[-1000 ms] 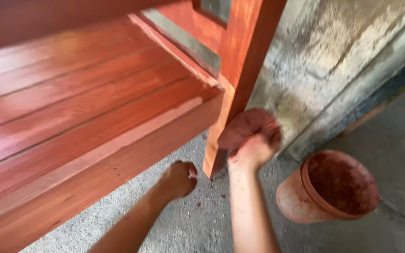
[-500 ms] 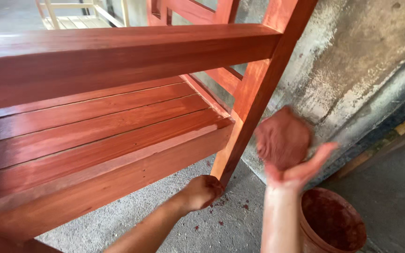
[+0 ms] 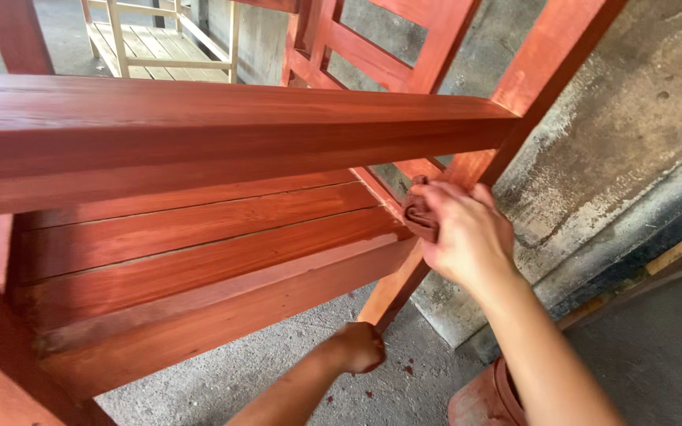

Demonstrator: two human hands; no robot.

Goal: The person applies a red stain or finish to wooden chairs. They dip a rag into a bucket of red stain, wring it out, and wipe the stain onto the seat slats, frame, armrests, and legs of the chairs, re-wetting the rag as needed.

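A red-brown stained wooden bench [image 3: 199, 252] fills the view, with slatted seat, an armrest rail [image 3: 222, 130] across the top and an upright post [image 3: 515, 102] at the right. My right hand [image 3: 467, 233] is closed on a stain-soaked rag [image 3: 418, 214] and presses it against the post just under the armrest joint. My left hand [image 3: 359, 347] is lower down, in a loose fist with stained fingers, resting near the foot of the bench leg on the concrete floor.
A rough concrete wall [image 3: 625, 142] stands right behind the post. A reddish stained pot [image 3: 487, 402] sits on the floor by my right forearm. An unstained pale wooden frame [image 3: 159, 43] stands farther back at upper left.
My right hand rose with the rag from the bottom of the leg to the post under the armrest. The view tilted upward; my left hand stayed near the leg's foot.
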